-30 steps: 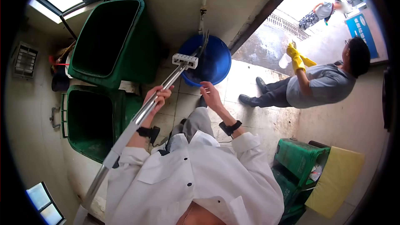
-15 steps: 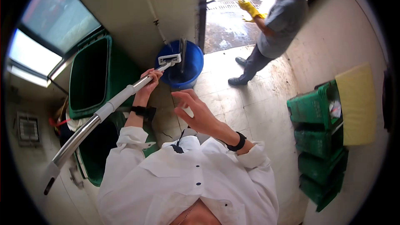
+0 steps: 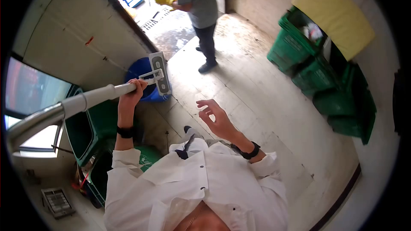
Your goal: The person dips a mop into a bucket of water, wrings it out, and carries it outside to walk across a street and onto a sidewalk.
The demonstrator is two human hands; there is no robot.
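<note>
My left hand (image 3: pixel 132 93) is wrapped round the pole of a flat mop (image 3: pixel 92 97), close to its head. The pole is white and silver and runs back to the left edge of the view. The mop's grey and white flat head (image 3: pixel 158 62) is tilted up over the right side of a blue bucket (image 3: pixel 138 69). My right hand (image 3: pixel 217 119) hovers in front of my body, holding nothing, its fingers loosely bent and apart.
A person (image 3: pixel 198 4) in yellow gloves stands by the open doorway. Green bins (image 3: pixel 295 45) line the right wall beneath a yellow sheet (image 3: pixel 334 15). More green bins (image 3: pixel 100 122) stand at my left, near a window (image 3: pixel 38 87).
My view has turned to the right. The mop head has come up out of the bucket, showing its flat plate. My left hand keeps its hold; my right hand stays empty.
</note>
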